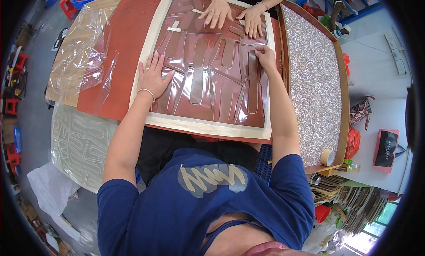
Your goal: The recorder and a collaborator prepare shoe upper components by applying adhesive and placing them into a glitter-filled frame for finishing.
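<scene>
A large pale-bordered sheet lies before me, with glossy reddish-brown film and outlined long, rounded shapes inside the border. My left hand rests flat on its left edge, fingers spread, palm partly over the border. On the right side, my right hand has its fingers closed at the top end of a narrow brown strip. What the fingertips pinch, if anything, is too small to make out. Across the sheet, another person's two hands lie on the film near pale tape pieces.
Under the sheet is a red board, with crumpled clear plastic film to the left. A glittery silver panel stands on the right, a tape roll at its near corner. An embossed translucent sheet hangs lower left.
</scene>
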Demonstrator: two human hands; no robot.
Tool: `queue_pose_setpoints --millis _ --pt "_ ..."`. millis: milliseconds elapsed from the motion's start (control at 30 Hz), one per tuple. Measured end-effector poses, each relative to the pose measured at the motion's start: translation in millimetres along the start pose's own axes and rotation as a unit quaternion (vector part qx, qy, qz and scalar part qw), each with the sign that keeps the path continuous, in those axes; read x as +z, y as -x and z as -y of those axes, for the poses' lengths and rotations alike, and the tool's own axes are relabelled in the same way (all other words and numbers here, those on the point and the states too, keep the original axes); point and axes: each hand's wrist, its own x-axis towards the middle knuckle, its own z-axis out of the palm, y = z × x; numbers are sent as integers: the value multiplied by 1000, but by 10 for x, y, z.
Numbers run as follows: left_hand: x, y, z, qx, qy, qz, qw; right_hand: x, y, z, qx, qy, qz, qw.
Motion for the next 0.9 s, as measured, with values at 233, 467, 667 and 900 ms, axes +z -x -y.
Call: queue_pose_setpoints --millis 233,467,667,900 --pt "-17 -8 14 -4 3 -1 1000 56 -27 -46 -14 14 -17 1000" --pt "-15 -13 -19 0 11 -5 1000 9 39 -69 -29 24 -42 998" --pt "28 -2 11 2 9 -17 1000 70 221 160 -61 112 -67 990" --pt "51 -6 33 2 11 -19 1000 65 436 293 -208 281 -124 929"
